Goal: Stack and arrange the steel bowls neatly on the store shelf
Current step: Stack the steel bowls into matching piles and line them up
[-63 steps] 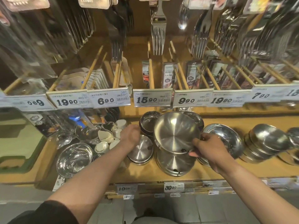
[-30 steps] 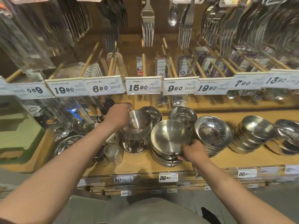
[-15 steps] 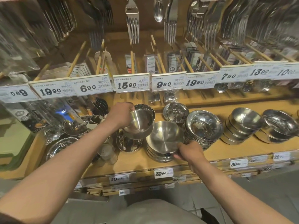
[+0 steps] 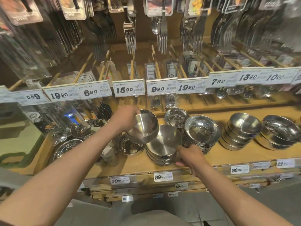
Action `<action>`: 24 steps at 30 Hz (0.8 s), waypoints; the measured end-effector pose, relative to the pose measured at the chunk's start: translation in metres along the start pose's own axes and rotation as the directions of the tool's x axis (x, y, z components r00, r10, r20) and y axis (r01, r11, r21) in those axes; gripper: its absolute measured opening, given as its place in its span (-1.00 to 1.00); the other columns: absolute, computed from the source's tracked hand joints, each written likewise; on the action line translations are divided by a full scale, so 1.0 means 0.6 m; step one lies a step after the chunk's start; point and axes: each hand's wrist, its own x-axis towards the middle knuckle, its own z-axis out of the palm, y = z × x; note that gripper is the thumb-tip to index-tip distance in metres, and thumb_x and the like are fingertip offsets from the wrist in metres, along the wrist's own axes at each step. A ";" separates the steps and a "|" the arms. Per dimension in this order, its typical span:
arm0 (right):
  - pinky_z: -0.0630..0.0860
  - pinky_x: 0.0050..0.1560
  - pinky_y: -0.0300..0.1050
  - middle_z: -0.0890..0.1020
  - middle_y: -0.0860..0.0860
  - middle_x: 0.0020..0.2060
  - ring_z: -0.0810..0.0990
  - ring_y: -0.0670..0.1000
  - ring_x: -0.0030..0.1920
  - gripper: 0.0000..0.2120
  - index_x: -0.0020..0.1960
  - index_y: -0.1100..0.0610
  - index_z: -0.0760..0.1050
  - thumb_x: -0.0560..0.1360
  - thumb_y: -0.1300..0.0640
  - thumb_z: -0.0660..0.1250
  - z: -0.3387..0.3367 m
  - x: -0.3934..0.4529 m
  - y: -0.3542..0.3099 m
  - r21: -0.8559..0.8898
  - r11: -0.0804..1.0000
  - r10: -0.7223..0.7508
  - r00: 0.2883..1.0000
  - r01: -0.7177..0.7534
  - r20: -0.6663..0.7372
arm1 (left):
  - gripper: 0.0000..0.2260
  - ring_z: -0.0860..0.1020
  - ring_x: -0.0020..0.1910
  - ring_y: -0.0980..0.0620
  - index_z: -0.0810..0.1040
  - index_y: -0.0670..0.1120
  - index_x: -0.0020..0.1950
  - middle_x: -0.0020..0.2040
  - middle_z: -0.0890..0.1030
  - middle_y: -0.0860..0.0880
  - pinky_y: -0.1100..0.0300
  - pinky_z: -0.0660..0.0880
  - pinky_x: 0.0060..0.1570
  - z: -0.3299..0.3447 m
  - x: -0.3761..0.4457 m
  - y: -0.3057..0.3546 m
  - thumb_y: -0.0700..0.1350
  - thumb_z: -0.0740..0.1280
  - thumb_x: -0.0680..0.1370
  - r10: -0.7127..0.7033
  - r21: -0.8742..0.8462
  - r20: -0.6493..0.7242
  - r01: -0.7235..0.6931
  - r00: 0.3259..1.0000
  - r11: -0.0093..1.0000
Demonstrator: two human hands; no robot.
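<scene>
We see our left hand (image 4: 126,119) gripping a small, deep, shiny steel bowl (image 4: 144,128) by its far left rim, fingers curled over the edge, holding it tilted in the air above the wooden store shelf (image 4: 228,154). The held bowl hangs over a low, mirror-bright steel bowl (image 4: 130,146) standing on the shelf below it, and overlaps the upper left edge of a short stack of wide, brushed steel bowls (image 4: 163,144) just to the right. Our right hand (image 4: 189,156) grips that stack at its near right side, fingers curled round the rims of the lower bowls.

Just right of the stack, and touching our right hand's fingers, stands a taller stack of flat-rimmed polished steel bowls (image 4: 202,131). Behind both sits a single small polished steel bowl (image 4: 176,118) near the back of the shelf. Farther right, well apart, are a leaning stack of rounded steel bowls (image 4: 241,129) and another pile of wider steel bowls (image 4: 280,132) at the frame's edge. To the left of our left arm lie clear glass dishes (image 4: 68,147).

White price tags (image 4: 128,90) run along the rail above the shelf, and packaged steel forks (image 4: 130,36) hang overhead.
</scene>
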 end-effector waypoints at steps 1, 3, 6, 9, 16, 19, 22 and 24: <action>0.71 -0.25 0.00 0.69 0.20 -0.20 0.71 0.09 -0.34 -0.72 -0.11 0.33 0.56 0.53 0.07 0.42 -0.011 -0.007 -0.001 -0.012 1.000 -0.024 1.000 0.024 0.006 | -0.69 0.42 -0.33 0.08 0.65 -0.09 0.12 0.01 0.64 -0.06 0.20 0.30 -0.35 -0.001 -0.003 0.011 -0.37 0.21 0.56 0.014 -0.005 0.006 -0.014 1.000 1.000; 0.70 -0.25 0.00 0.66 0.12 -0.25 0.67 -0.01 -0.41 -0.69 -0.05 0.32 0.60 0.53 0.03 0.41 -0.042 -0.026 -0.008 -0.018 0.997 -0.076 0.997 0.076 0.027 | -0.69 0.46 -0.36 0.08 0.65 -0.08 0.09 -0.10 0.64 0.00 0.25 0.34 -0.32 -0.001 -0.012 0.040 -0.35 0.18 0.57 0.060 -0.027 0.023 -0.060 0.998 0.998; 0.67 -0.26 -0.09 0.68 0.10 -0.07 0.72 0.00 -0.16 -0.72 0.03 0.17 0.61 0.56 -0.05 0.37 -0.107 -0.066 -0.035 0.070 0.986 -0.157 0.984 0.151 0.087 | -0.67 0.48 -0.47 0.26 0.67 -0.04 0.15 -0.11 0.60 0.09 0.46 0.29 -0.53 0.006 -0.027 0.106 -0.33 0.19 0.60 0.150 -0.107 0.040 -0.145 0.988 0.984; 0.66 -0.23 -0.11 0.64 0.06 0.06 0.67 0.06 0.04 -0.68 0.15 0.05 0.60 0.55 -0.15 0.37 -0.190 -0.105 -0.064 0.087 0.978 -0.201 0.965 0.189 0.170 | -0.68 0.58 -0.18 0.24 0.69 -0.01 0.18 0.15 0.68 0.03 0.35 0.47 -0.18 0.023 -0.043 0.194 -0.28 0.22 0.61 0.274 -0.098 0.055 -0.268 0.960 0.958; 0.61 -0.30 -0.17 0.69 0.00 -0.24 0.67 -0.13 -0.33 -0.89 -0.05 0.12 0.63 0.54 0.28 0.35 -0.375 -0.163 -0.033 0.019 0.963 -0.269 0.948 0.270 0.173 | -0.74 0.60 0.11 0.00 0.69 0.03 0.20 0.18 0.68 0.02 0.16 0.52 0.08 0.091 -0.081 0.415 -0.18 0.27 0.62 0.466 -0.147 0.099 -0.450 0.879 0.881; 0.60 -0.38 -0.18 0.70 0.08 -0.18 0.70 -0.06 -0.31 -0.86 0.01 0.17 0.64 0.53 0.32 0.34 -0.424 -0.159 -0.005 0.062 0.963 -0.267 0.961 0.262 0.074 | -0.79 0.59 -0.20 0.10 0.65 0.01 0.21 -0.03 0.69 0.02 0.38 0.44 -0.32 0.121 -0.088 0.458 -0.06 0.33 0.61 0.373 -0.303 0.071 -0.336 0.925 0.892; 0.59 -0.43 -0.20 0.69 0.12 -0.16 0.69 -0.02 -0.36 -0.86 0.01 0.17 0.63 0.53 0.33 0.33 -0.458 -0.142 0.015 0.183 0.957 -0.217 0.975 0.223 -0.056 | -0.85 0.59 -0.43 0.25 0.58 0.03 0.02 -0.23 0.64 0.12 0.47 0.42 -0.46 0.153 -0.096 0.477 0.07 0.43 0.54 0.203 -0.506 0.188 -0.082 0.961 0.858; 0.59 -0.43 -0.20 0.67 0.15 -0.11 0.68 0.02 -0.32 -0.86 0.03 0.20 0.59 0.52 0.34 0.32 -0.471 -0.125 0.019 0.241 0.949 -0.176 0.976 0.203 -0.132 | -0.78 0.65 -0.42 0.24 0.50 -0.02 -0.03 -0.16 0.63 0.02 0.34 0.56 -0.39 0.178 -0.099 0.494 0.03 0.49 0.51 0.095 -0.672 0.373 0.198 0.923 0.714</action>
